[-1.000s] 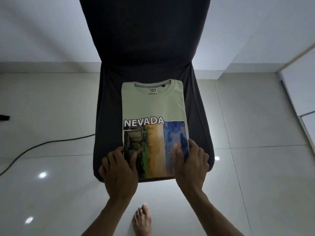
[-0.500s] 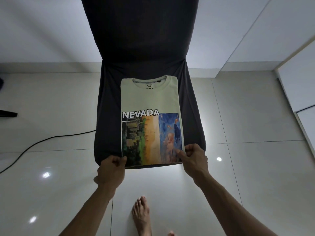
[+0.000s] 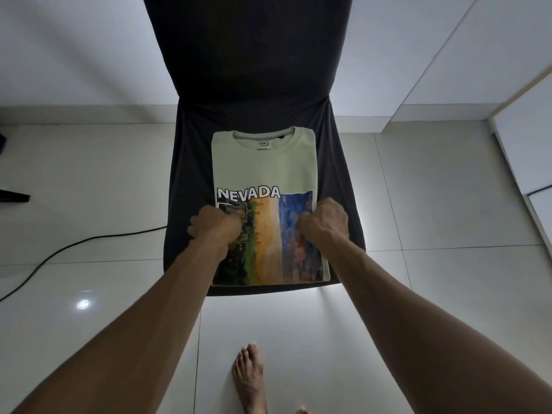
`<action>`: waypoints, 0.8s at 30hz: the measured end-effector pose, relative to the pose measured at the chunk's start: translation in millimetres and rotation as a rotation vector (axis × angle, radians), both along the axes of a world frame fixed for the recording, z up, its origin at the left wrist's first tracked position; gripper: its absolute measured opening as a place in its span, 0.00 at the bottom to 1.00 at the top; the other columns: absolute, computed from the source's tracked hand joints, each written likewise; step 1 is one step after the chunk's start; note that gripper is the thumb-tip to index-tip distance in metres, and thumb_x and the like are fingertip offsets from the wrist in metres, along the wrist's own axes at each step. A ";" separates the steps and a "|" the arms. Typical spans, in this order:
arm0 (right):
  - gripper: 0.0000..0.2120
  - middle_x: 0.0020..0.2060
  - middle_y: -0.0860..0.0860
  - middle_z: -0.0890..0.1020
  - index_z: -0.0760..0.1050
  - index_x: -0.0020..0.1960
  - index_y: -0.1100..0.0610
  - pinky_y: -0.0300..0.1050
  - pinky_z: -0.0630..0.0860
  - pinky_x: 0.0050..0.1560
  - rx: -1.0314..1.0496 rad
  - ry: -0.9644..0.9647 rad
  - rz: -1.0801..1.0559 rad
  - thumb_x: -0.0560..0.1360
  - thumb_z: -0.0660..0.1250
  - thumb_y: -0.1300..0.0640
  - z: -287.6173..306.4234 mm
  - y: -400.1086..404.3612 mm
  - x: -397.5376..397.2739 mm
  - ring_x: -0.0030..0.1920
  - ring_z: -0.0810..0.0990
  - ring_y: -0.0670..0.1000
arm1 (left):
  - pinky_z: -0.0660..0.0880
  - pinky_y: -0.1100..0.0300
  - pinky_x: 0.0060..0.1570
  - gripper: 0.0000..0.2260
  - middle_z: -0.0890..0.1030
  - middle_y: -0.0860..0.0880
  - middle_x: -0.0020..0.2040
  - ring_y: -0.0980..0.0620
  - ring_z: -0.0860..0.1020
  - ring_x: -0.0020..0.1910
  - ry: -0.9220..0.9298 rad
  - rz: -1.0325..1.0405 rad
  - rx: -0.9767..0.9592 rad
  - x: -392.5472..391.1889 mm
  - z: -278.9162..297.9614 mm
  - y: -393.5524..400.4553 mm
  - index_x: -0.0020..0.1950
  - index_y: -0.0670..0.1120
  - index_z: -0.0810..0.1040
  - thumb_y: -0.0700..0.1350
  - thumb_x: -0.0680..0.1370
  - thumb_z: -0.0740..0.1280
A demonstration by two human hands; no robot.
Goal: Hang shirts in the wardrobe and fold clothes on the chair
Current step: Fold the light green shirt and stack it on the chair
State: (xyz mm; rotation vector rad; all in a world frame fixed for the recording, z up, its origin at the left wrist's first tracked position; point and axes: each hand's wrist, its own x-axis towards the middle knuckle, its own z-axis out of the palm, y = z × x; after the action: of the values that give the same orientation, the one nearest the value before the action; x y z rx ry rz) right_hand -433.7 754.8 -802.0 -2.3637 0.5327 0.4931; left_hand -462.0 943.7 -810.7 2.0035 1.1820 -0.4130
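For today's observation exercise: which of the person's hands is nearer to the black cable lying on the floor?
Left. The left hand is at the T-shirt's cable-side edge, closest to the black cable. The right hand is at the shirt's opposite edge, farther from it.

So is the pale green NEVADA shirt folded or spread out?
Folded: the pale green NEVADA shirt lies as a narrow rectangle on the dark chair seat, no sleeves showing.

both hands move from the t-shirt's [image 3: 264,171] near hem up its sides; left hand [image 3: 215,225] and right hand [image 3: 324,224] now grip the cloth mid-print.
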 end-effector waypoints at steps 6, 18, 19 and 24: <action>0.20 0.46 0.53 0.82 0.75 0.56 0.58 0.48 0.81 0.40 0.177 0.090 -0.061 0.73 0.72 0.44 3.4 -11.0 15.9 0.41 0.83 0.53 | 0.80 0.55 0.40 0.30 0.81 0.44 0.53 0.47 0.81 0.47 -0.191 0.121 -0.202 3.6 3.6 11.2 0.60 0.42 0.76 0.61 0.68 0.77; 0.13 0.36 0.50 0.78 0.73 0.44 0.58 0.31 0.69 0.27 0.332 -0.245 0.006 0.83 0.59 0.52 -5.6 12.2 26.8 0.33 0.76 0.43 | 0.78 0.54 0.47 0.07 0.83 0.50 0.46 0.53 0.81 0.44 -0.597 -0.093 -0.212 23.8 -2.6 4.3 0.55 0.49 0.79 0.49 0.83 0.62; 0.13 0.34 0.49 0.78 0.73 0.42 0.58 0.32 0.67 0.25 0.339 -0.274 0.002 0.83 0.59 0.53 -2.6 15.9 24.7 0.30 0.74 0.42 | 0.77 0.56 0.44 0.07 0.83 0.49 0.45 0.53 0.81 0.43 -0.643 -0.135 -0.180 23.4 -0.4 1.8 0.55 0.49 0.79 0.48 0.83 0.62; 0.16 0.33 0.54 0.79 0.73 0.41 0.59 0.41 0.65 0.27 0.327 -0.347 -0.019 0.84 0.57 0.54 42.1 17.9 16.1 0.28 0.70 0.44 | 0.79 0.51 0.46 0.11 0.83 0.50 0.46 0.51 0.81 0.45 -0.699 -0.274 -0.089 25.1 46.1 -10.2 0.60 0.46 0.79 0.47 0.83 0.61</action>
State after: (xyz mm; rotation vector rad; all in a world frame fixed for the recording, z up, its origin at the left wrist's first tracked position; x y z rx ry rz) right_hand -417.7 772.7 -759.9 -2.0652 0.2882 0.1393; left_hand -436.9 933.5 -764.6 1.9862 0.4520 0.1113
